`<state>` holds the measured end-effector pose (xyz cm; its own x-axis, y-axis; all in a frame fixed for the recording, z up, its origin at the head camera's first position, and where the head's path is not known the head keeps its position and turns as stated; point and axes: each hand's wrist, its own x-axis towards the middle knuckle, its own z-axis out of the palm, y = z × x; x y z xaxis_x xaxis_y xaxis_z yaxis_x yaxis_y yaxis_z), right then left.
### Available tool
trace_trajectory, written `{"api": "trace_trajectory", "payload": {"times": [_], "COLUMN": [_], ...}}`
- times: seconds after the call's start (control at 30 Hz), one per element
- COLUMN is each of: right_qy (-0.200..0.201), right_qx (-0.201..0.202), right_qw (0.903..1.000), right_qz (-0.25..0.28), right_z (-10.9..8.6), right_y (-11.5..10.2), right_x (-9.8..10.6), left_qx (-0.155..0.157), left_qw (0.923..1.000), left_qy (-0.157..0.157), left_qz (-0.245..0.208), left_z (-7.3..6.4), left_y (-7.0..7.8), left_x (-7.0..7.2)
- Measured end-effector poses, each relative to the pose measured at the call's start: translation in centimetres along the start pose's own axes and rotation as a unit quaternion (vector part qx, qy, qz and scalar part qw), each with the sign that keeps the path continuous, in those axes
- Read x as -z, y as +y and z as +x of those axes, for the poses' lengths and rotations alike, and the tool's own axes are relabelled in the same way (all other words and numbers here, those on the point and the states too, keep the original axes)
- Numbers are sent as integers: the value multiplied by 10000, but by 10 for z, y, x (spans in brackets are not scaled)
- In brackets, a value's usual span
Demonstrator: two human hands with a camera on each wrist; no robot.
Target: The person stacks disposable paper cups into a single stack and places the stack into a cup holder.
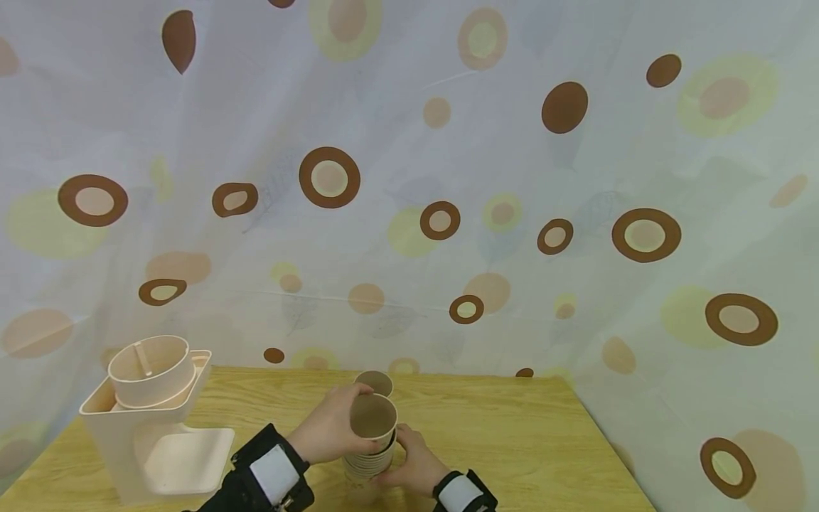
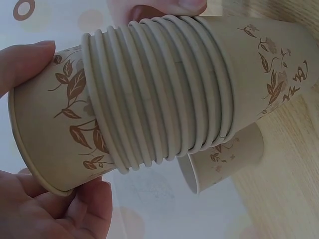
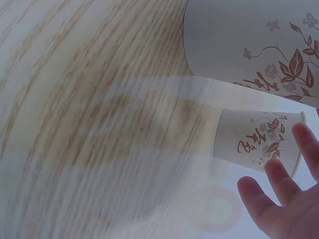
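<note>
The fingers and thumb of my left hand (image 1: 326, 427) pinch a paper cup (image 1: 373, 419) by its sides. That cup's mouth faces up, and its lower part sits in the top of a stack of paper cups (image 1: 367, 466). My right hand (image 1: 419, 462) holds the stack from the right. In the left wrist view, ridged rims of the stack (image 2: 159, 94) run in a close row, and brown leaves decorate the cups. A separate paper cup (image 3: 256, 139) stands behind the stack, beyond my right fingers (image 3: 279, 181), which appear spread and apart from it.
On the left of the wooden table (image 1: 499, 427) stands a beige plastic stand (image 1: 115, 441) with a low tray (image 1: 185, 459) and a round container (image 1: 153, 377) on top. A dotted white sheet (image 1: 397, 178) hangs behind the table.
</note>
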<state>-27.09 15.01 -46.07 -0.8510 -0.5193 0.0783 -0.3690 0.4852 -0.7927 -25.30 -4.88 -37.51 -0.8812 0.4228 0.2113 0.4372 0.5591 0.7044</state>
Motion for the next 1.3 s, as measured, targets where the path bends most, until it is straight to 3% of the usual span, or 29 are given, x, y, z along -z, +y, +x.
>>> {"api": "trace_trajectory", "payload": {"times": [0.3,0.57,0.9,1.3], "right_qy": [-16,63,48,118], "right_qx": [-18,-6,46,-21], "right_qw": [10000,10000,10000,9999], "right_qz": [41,-30,-27,-98], "right_z": [0,0,1,-1], "right_y": [-2,-2,1,-2], "right_x": [0,-1,-2,-1], "left_qx": [-44,114,-158,-46], "left_qw": [9998,9994,9996,9982], "left_qy": [-150,-250,-130,-132], "left_qz": [-125,-214,-190,-581], "left_z": [-1,-2,-6,-7], "left_y": [-1,-2,-9,-13], "left_x": [0,-3,-3,-9]}}
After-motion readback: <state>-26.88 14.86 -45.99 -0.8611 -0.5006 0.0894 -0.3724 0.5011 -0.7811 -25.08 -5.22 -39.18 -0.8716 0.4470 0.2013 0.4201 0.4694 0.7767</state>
